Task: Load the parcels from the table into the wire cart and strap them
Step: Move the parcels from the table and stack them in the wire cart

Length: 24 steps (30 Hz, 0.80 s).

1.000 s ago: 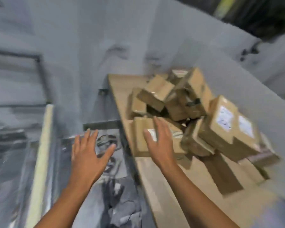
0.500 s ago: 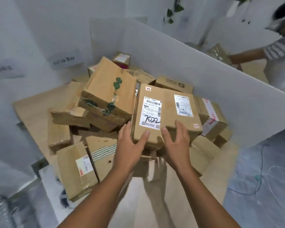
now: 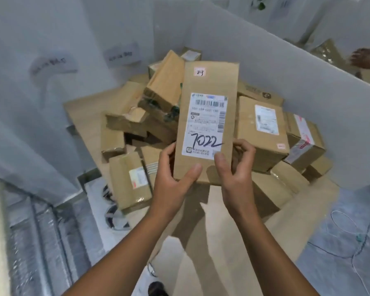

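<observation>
I hold a tall brown cardboard parcel [image 3: 207, 82] upright above the pile, its white label marked "7022" facing me. My left hand [image 3: 175, 178] grips its lower left corner, thumb on the front. My right hand [image 3: 235, 167] grips the lower right edge, thumb on the label and fingers curled behind. A heap of brown parcels [image 3: 263, 133] lies on the wooden table [image 3: 233, 231] behind and around it. The wire cart [image 3: 30, 242], lined with shiny wrap, shows at the lower left.
White partition walls [image 3: 286, 86] enclose the table at the back and right. Another person's hand [image 3: 365, 59] reaches over boxes beyond the right wall. Thin cables [image 3: 355, 231] lie on the grey floor at the right. A parcel [image 3: 130, 180] overhangs the table's left edge.
Both hands closed on the "7022" parcel and lifted it off the pile, tipping it upright toward me. A second before, my hands were reaching toward the table from the cart side.
</observation>
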{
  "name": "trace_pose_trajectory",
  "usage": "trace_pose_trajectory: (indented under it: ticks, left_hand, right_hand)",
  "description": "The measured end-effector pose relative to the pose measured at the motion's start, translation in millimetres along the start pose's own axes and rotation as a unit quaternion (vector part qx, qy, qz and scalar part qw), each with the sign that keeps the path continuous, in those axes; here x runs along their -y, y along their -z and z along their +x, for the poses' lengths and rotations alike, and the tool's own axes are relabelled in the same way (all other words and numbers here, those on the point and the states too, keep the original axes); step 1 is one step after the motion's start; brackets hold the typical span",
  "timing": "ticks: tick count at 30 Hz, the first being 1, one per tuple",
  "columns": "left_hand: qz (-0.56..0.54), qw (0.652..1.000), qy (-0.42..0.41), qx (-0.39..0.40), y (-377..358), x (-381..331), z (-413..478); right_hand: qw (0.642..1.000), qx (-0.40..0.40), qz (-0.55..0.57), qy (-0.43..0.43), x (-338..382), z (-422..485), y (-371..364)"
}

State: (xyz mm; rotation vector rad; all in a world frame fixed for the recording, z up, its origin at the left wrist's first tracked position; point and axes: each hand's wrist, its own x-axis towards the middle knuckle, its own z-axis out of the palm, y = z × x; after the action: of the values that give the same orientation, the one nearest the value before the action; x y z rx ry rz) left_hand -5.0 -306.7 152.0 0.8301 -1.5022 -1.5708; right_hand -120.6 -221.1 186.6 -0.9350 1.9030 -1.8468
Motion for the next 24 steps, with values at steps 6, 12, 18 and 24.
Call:
trace_pose_trajectory:
  ticks: [6, 12, 18, 24]
  left_hand:
    - [-0.016, 0.992, -0.005, -0.127, 108, -7, -90]
    - [-0.038, 0.953, -0.010, -0.302, 231, 3, -220]
    - [-0.037, 0.870, 0.011, -0.492, 331, 24, -346]
    - [-0.072, 0.764, 0.057, -0.639, 416, 65, -422]
  right_hand:
    - [0.984, 0.172, -0.037, 0.025, 14, -79, -78]
    - [0.925, 0.376, -0.040, 0.023, 33, -202, -187]
    - [0.833, 0.542, -0.092, 0.059, 49, -334, -301]
    - [0.709, 0.683, -0.151, 0.091, 24, -438, -411]
